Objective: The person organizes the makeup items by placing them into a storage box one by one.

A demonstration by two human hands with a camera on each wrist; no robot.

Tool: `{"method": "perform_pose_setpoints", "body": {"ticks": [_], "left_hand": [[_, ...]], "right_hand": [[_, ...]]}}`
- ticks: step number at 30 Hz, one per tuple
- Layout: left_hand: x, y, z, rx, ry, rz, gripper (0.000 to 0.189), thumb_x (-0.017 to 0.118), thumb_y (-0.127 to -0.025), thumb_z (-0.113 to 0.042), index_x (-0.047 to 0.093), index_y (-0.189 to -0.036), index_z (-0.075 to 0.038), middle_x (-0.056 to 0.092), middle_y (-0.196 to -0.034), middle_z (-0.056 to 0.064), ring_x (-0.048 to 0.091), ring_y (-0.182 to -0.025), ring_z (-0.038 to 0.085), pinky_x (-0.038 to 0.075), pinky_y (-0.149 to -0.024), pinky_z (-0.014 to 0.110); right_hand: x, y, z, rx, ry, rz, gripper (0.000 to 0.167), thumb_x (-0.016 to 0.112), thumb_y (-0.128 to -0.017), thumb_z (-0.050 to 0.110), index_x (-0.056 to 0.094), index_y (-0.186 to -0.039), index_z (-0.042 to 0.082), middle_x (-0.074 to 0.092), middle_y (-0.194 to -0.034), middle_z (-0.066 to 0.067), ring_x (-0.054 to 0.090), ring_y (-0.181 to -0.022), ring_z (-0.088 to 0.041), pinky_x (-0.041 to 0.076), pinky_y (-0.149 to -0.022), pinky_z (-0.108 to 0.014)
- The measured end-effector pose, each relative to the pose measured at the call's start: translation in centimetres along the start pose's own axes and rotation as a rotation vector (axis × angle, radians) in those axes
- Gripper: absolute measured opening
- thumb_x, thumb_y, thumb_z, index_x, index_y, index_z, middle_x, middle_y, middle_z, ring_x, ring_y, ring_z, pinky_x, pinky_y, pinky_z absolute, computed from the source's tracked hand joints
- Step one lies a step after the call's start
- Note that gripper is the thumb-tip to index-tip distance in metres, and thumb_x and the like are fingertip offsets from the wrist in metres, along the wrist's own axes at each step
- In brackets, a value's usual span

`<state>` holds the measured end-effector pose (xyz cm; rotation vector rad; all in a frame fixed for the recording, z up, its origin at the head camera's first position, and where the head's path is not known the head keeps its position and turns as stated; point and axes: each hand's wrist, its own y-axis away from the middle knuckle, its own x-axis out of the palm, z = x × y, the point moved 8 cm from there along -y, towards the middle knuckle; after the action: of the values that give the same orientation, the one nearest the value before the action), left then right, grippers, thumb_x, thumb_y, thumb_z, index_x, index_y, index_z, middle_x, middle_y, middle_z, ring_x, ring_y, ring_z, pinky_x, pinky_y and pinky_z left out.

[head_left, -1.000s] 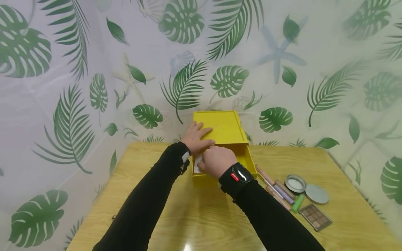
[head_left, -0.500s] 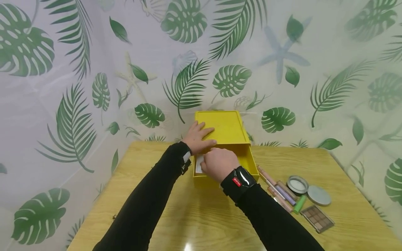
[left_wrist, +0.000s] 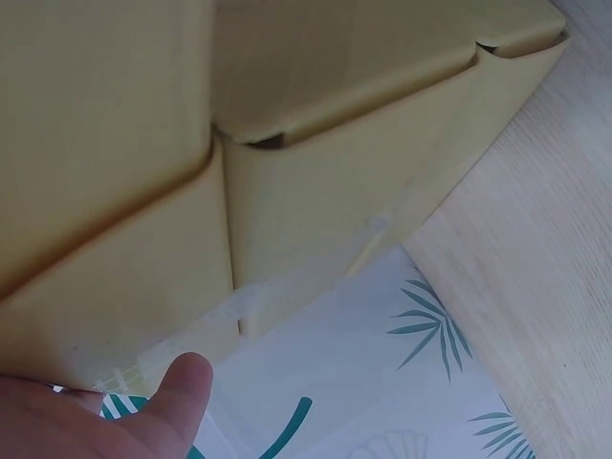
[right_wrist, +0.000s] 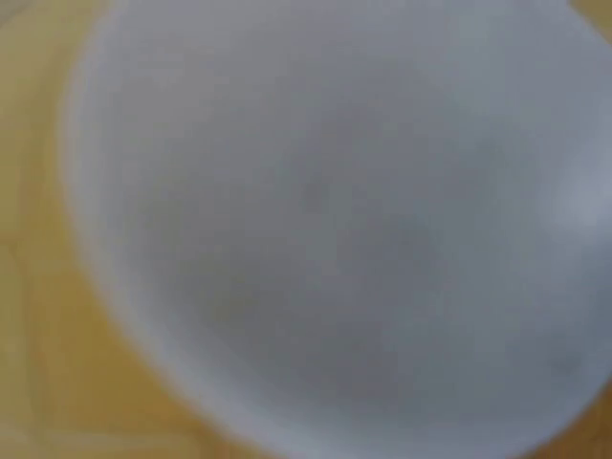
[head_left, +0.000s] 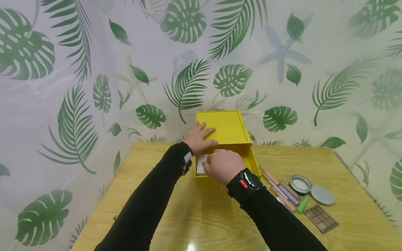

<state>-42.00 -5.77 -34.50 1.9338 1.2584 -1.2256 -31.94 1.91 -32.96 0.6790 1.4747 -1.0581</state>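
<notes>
A yellow drawer box [head_left: 224, 127] stands against the wall in the head view, its drawer [head_left: 251, 162] pulled out toward me. My left hand [head_left: 199, 139] rests on the left of the box's top with fingers spread; one finger [left_wrist: 177, 402] shows beside the box's pale side wall in the left wrist view. My right hand [head_left: 223, 165] is curled over the open drawer. Blurred and very close, a pale grey, round-edged thing [right_wrist: 335, 229] fills the right wrist view, apparently held in that hand; its kind cannot be told. Left inside the drawer lies a white flat item [head_left: 201, 164], partly hidden.
Right of the box on the wooden table [head_left: 188, 216] lie several slim cosmetic tubes [head_left: 284, 193], a green tube [head_left: 302, 204], an open round compact [head_left: 300, 184] with its lid [head_left: 322, 194], and an eyeshadow palette [head_left: 321, 218]. Leaf-patterned sheeting [head_left: 232, 90] stands behind.
My right hand shifts slightly right and down over the drawer, baring more of the white flat item. The left hand stays on the box's top. The whole head view drifts a little.
</notes>
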Motion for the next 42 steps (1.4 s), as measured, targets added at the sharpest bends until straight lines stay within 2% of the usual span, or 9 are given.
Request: {"method": "perform_pose_setpoints", "body": {"ticks": [7,10,15,19,21,27,33,42], "left_hand": [[0.4,-0.3,-0.2,0.003,-0.005,0.013,0.066,0.054,-0.1,-0.051,0.041,-0.157,-0.02,0.016,-0.168,0.013,-0.001,-0.154,0.033,0.012,-0.122,0.053],[0.3,-0.4,-0.2,0.001,0.001,0.009,0.066,0.054,-0.1,-0.051,0.041,-0.157,-0.02,0.016,-0.168,0.013,-0.002,-0.155,0.033,0.012,-0.122,0.054],[0.3,-0.4,0.3,-0.026,0.008,0.002,0.065,0.054,-0.1,-0.051,0.041,-0.157,-0.022,0.016,-0.168,0.012,-0.002,-0.155,0.032,0.013,-0.122,0.054],[0.4,-0.2,0.5,-0.034,0.004,0.007,0.066,0.053,-0.1,-0.051,0.04,-0.158,-0.022,0.016,-0.168,0.012,-0.002,-0.155,0.032,0.013,-0.122,0.055],[0.4,-0.2,0.5,-0.031,-0.003,0.002,0.065,0.053,-0.1,-0.051,0.041,-0.157,-0.022,0.016,-0.168,0.012,-0.001,-0.155,0.032,0.013,-0.122,0.055],[0.1,-0.3,0.0,-0.005,-0.008,-0.009,0.066,0.054,-0.1,-0.051,0.042,-0.157,-0.021,0.018,-0.167,0.013,-0.001,-0.155,0.033,0.013,-0.122,0.054],[0.0,-0.2,-0.1,-0.017,-0.023,-0.009,0.065,0.053,-0.101,-0.052,0.041,-0.157,-0.022,0.017,-0.168,0.012,0.0,-0.155,0.032,0.013,-0.122,0.054],[0.2,-0.3,0.0,-0.015,-0.041,0.003,0.065,0.053,-0.101,-0.052,0.04,-0.158,-0.022,0.017,-0.168,0.012,0.001,-0.155,0.032,0.013,-0.123,0.052]], "right_hand": [[0.4,0.5,-1.0,-0.013,0.006,0.012,0.034,0.055,-0.099,0.035,0.071,-0.072,0.021,0.045,-0.058,0.003,0.047,-0.056,-0.014,0.037,-0.048,-0.029],[0.0,0.9,-1.1,-0.027,-0.005,0.007,0.032,0.055,-0.099,0.036,0.077,-0.081,0.02,0.054,-0.065,0.005,0.05,-0.06,-0.013,0.042,-0.051,-0.029],[-0.3,1.3,-1.0,-0.053,-0.035,0.0,0.032,0.055,-0.101,0.039,0.08,-0.11,0.02,0.072,-0.095,0.003,0.062,-0.077,-0.016,0.054,-0.064,-0.031],[-0.1,1.7,-1.3,-0.042,-0.077,0.008,0.04,0.055,-0.102,0.041,0.072,-0.128,0.017,0.07,-0.121,-0.004,0.068,-0.097,-0.023,0.058,-0.078,-0.039],[-0.2,1.9,-1.5,-0.038,-0.097,-0.006,0.043,0.057,-0.101,0.041,0.069,-0.133,0.015,0.066,-0.129,-0.006,0.067,-0.106,-0.026,0.058,-0.084,-0.043],[-1.1,2.5,-2.4,-0.051,-0.127,-0.101,0.041,0.063,-0.099,0.038,0.07,-0.13,0.013,0.066,-0.127,-0.009,0.064,-0.11,-0.032,0.054,-0.091,-0.047],[-1.6,2.9,-3.0,-0.069,-0.144,-0.166,0.039,0.065,-0.097,0.036,0.072,-0.126,0.011,0.065,-0.126,-0.011,0.061,-0.111,-0.034,0.053,-0.092,-0.048],[-3.6,3.9,-6.7,0.004,-0.256,-0.237,0.038,0.066,-0.096,0.025,0.068,-0.129,0.007,0.055,-0.136,-0.021,0.051,-0.123,-0.044,0.044,-0.101,-0.058]]}}
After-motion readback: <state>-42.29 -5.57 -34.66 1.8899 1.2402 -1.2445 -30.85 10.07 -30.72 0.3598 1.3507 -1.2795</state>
